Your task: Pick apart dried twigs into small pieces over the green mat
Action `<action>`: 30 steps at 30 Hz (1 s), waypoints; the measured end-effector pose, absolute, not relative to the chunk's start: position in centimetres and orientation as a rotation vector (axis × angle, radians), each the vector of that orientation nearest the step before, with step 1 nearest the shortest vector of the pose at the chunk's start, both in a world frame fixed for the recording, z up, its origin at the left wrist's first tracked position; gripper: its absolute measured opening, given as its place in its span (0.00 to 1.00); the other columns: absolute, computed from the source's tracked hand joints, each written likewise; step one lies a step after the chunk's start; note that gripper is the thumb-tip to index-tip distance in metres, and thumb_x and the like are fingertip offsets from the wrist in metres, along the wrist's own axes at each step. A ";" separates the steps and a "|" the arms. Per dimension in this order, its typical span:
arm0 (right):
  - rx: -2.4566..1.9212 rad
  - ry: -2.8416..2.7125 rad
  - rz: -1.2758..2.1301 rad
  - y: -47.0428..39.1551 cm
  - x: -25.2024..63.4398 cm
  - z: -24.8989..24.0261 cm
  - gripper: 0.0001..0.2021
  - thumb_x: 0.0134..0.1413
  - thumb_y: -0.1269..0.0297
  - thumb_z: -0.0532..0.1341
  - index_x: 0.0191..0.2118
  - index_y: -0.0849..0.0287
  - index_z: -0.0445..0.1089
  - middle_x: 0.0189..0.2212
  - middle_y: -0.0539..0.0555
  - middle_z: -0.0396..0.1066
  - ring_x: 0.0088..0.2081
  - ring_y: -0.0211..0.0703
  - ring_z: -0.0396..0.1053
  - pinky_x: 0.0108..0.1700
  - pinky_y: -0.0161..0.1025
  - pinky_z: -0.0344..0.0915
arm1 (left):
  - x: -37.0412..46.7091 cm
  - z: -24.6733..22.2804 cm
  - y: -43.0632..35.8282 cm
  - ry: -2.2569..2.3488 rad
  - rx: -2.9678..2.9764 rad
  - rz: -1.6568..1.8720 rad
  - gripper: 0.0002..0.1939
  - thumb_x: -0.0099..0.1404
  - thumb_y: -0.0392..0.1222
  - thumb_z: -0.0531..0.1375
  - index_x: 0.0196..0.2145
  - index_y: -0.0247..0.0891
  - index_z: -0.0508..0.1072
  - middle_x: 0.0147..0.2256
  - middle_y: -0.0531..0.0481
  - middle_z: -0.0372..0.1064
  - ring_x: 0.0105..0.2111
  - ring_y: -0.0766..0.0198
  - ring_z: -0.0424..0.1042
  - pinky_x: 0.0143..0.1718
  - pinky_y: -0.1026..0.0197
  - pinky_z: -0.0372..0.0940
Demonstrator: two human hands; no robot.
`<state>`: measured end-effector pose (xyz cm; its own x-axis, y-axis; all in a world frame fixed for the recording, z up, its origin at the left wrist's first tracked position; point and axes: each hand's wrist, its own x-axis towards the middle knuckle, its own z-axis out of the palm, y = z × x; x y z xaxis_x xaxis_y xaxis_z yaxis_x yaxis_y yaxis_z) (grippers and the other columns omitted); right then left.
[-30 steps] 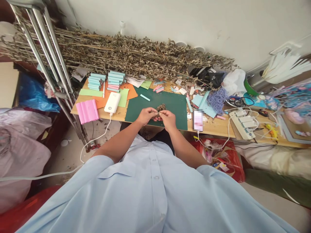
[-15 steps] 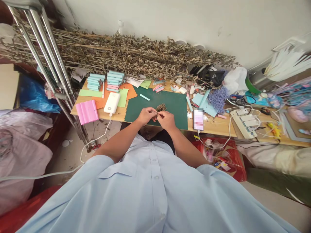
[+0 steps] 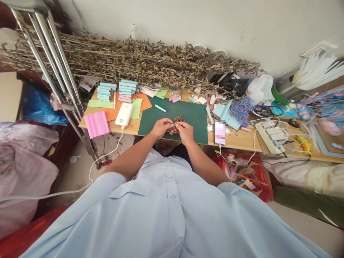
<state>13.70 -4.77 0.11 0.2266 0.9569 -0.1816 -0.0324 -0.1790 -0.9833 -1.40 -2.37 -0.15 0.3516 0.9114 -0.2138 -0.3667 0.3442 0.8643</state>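
Note:
Over the front of a green cutting mat [image 3: 150,122], my left hand [image 3: 162,128] and my right hand [image 3: 185,131] meet with their fingertips close together. Both are closed, pinching bits of dried leaves between them. A small heap of dried leaves [image 3: 178,118] lies on the mat just beyond my fingers. The exact piece in each pinch is small and partly covered by the fingers. A single light-blue paper roll [image 3: 160,108] rests on the mat farther back, to the left of the heap.
Stacked blue rolls [image 3: 127,86], a white power bank [image 3: 124,114] and pink paper [image 3: 96,124] lie on the left. A phone [image 3: 219,133], purple yarn [image 3: 241,106] and a power strip [image 3: 269,136] are on the right. Dried plant stalks [image 3: 150,61] line the wall; metal poles [image 3: 52,61] stand left.
My right hand's fingers have shifted slightly and spread a little from the left ones, showing more dried leaf between them. The things on the table have stayed put.

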 end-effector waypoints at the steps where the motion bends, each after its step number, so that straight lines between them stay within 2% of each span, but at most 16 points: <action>1: -1.439 -0.963 1.151 -4.8 13.8 0.2 0.16 0.45 0.51 0.70 0.37 0.56 0.80 0.24 0.49 0.76 0.27 0.43 0.75 0.32 0.42 0.76 | -1.3 -0.3 -2.4 0.803 0.825 0.955 0.22 0.52 0.44 0.76 0.38 0.32 0.72 0.23 0.51 0.74 0.21 0.65 0.75 0.24 0.64 0.70; 6: -1.463 -1.095 1.080 -5.1 14.1 0.7 0.13 0.49 0.53 0.68 0.37 0.56 0.80 0.25 0.50 0.77 0.28 0.43 0.75 0.34 0.42 0.76 | -1.2 -1.0 -2.3 0.786 0.865 0.971 0.25 0.54 0.44 0.76 0.44 0.27 0.75 0.25 0.47 0.77 0.24 0.62 0.77 0.27 0.62 0.73; 12: -1.490 -1.217 1.035 -5.1 14.7 1.1 0.11 0.51 0.54 0.67 0.34 0.55 0.79 0.24 0.50 0.76 0.28 0.44 0.75 0.35 0.42 0.75 | -1.3 -0.8 -2.3 0.777 0.880 0.942 0.31 0.53 0.44 0.76 0.50 0.26 0.75 0.27 0.46 0.78 0.25 0.62 0.78 0.28 0.61 0.74; 14: -1.467 -1.360 1.004 -5.0 15.1 1.3 0.10 0.54 0.54 0.66 0.35 0.54 0.80 0.28 0.51 0.78 0.32 0.45 0.76 0.40 0.43 0.75 | -1.3 -0.7 -2.3 0.785 0.882 0.927 0.30 0.54 0.44 0.76 0.50 0.26 0.76 0.28 0.45 0.79 0.25 0.62 0.78 0.29 0.61 0.74; 17: -1.399 -1.572 0.888 -5.1 15.6 1.5 0.09 0.55 0.58 0.66 0.39 0.51 0.81 0.40 0.53 0.80 0.42 0.47 0.77 0.52 0.46 0.73 | -1.3 -0.9 -2.3 0.796 0.871 0.945 0.28 0.56 0.44 0.75 0.50 0.27 0.76 0.27 0.46 0.78 0.25 0.62 0.78 0.30 0.61 0.75; 19: -1.370 -1.648 0.814 -5.1 15.8 1.6 0.10 0.55 0.60 0.66 0.42 0.50 0.81 0.44 0.53 0.80 0.45 0.48 0.76 0.55 0.47 0.72 | -1.2 -1.2 -2.3 0.795 0.870 0.959 0.28 0.56 0.45 0.75 0.50 0.27 0.75 0.27 0.47 0.78 0.25 0.62 0.78 0.30 0.61 0.75; 25: -1.375 -1.788 0.758 -5.1 15.9 1.7 0.09 0.59 0.61 0.62 0.40 0.49 0.81 0.42 0.53 0.80 0.47 0.49 0.75 0.57 0.46 0.70 | -1.3 -1.6 -2.3 0.732 0.899 0.954 0.27 0.57 0.50 0.74 0.46 0.28 0.75 0.27 0.45 0.78 0.25 0.61 0.78 0.27 0.60 0.74; 30: -1.354 -1.829 0.633 -5.1 16.0 1.7 0.10 0.62 0.63 0.60 0.39 0.50 0.81 0.40 0.54 0.80 0.44 0.49 0.75 0.54 0.45 0.70 | -1.1 -1.5 -2.3 0.749 0.913 0.968 0.25 0.55 0.48 0.75 0.44 0.28 0.77 0.27 0.45 0.78 0.25 0.61 0.78 0.27 0.61 0.74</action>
